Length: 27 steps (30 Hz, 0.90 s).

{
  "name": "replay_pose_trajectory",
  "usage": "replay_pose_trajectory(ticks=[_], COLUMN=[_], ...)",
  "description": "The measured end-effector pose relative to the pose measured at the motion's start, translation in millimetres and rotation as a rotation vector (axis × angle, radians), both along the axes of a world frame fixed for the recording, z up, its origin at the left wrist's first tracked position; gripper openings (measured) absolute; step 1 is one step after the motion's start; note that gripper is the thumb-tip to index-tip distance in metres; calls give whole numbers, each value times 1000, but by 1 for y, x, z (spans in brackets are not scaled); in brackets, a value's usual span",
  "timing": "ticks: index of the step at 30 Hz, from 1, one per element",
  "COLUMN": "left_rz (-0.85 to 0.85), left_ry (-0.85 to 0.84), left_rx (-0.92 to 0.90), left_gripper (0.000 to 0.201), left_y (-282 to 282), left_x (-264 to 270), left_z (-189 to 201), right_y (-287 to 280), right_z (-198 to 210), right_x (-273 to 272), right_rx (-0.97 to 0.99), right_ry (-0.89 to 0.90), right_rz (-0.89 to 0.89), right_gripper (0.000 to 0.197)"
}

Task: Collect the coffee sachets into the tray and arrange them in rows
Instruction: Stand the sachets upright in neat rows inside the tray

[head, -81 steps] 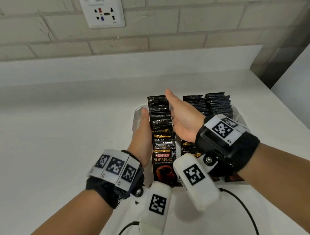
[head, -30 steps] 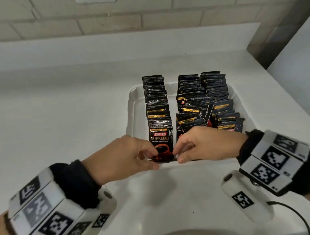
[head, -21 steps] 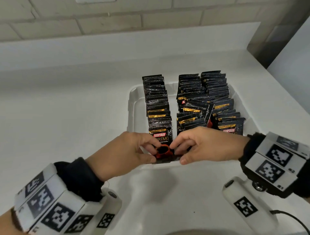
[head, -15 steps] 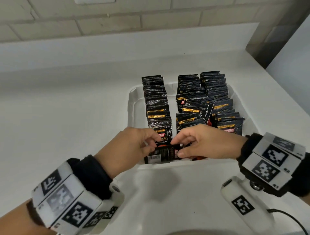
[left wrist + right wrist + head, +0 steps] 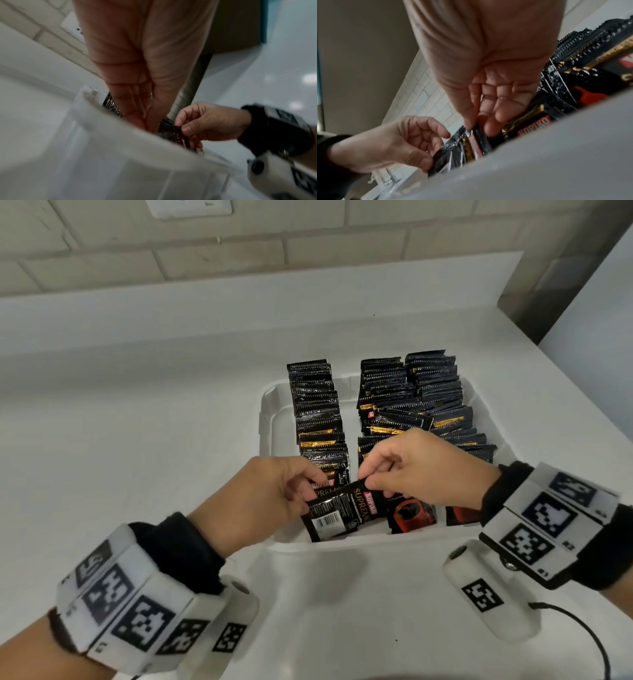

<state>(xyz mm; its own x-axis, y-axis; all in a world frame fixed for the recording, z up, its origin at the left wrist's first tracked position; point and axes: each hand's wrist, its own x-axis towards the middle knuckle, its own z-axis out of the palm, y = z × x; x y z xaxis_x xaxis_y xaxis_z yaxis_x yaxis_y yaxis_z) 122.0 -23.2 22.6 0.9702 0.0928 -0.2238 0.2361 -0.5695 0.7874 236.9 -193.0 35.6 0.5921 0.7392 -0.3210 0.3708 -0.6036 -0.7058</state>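
Observation:
A white tray (image 5: 265,419) on the counter holds black Kopiko sachets standing in rows: a left row (image 5: 317,412) and denser right rows (image 5: 421,398). At the tray's near end both hands hold one sachet (image 5: 342,510), turned sideways with its barcode back showing. My left hand (image 5: 305,491) pinches its left end, and my right hand (image 5: 373,477) pinches its upper right edge. In the right wrist view the right hand (image 5: 476,125) nips the sachet (image 5: 453,151), and the left hand (image 5: 423,159) grips its corner. The left wrist view shows the sachet (image 5: 178,134) behind the tray wall (image 5: 120,148).
The tray sits on a white counter (image 5: 137,440) against a brick wall with a socket (image 5: 188,207) at the top. A grey panel (image 5: 561,285) closes the far right corner. A black cable (image 5: 582,628) trails at the lower right.
The front sachet of the left row has been lifted out and turned from upright, front-facing, to sideways with its barcode side up. Both hands have risen slightly with it.

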Motion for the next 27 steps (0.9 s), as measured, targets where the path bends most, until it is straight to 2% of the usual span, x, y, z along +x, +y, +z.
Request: replay_pose_trajectory(ticks=[3, 7, 9, 11, 13, 16, 18, 20, 22, 24, 27], left_rz=[117, 231, 190, 96, -1, -26, 107, 280, 382, 410, 350], left_ry=[-95, -363, -486, -584, -641, -615, -551, -466, -384, -343, -271], left_rx=[-110, -17, 84, 195, 229, 136, 23, -98, -180, -198, -120], left_gripper=[47, 45, 40, 23, 17, 17, 14, 16, 17, 15, 19], left_y=[2, -3, -8, -9, -10, -8, -6, -1, 3, 6, 9], left_x=[-2, -12, -17, -20, -22, -23, -23, -22, -20, -18, -16], left_z=[3, 13, 19, 24, 27, 26, 26, 24, 23, 23, 18], right_y=[-1, -1, 1, 1, 2, 6, 10, 14, 18, 24, 34], right_z=[8, 17, 26, 35, 44, 54, 57, 56, 54, 52, 44], right_x=[2, 3, 2, 3, 7, 10, 12, 15, 18, 18, 13], right_rx=[102, 121, 166, 273, 373, 420, 384, 321, 240, 130, -87], right_ry=[-37, -83, 25, 211, 363, 416, 388, 344, 211, 30, -133], right_rz=[-12, -6, -43, -103, -142, -132, -113, -103, -71, 45, 303], right_gripper=[9, 11, 17, 29, 34, 25, 18, 21, 17, 3, 11])
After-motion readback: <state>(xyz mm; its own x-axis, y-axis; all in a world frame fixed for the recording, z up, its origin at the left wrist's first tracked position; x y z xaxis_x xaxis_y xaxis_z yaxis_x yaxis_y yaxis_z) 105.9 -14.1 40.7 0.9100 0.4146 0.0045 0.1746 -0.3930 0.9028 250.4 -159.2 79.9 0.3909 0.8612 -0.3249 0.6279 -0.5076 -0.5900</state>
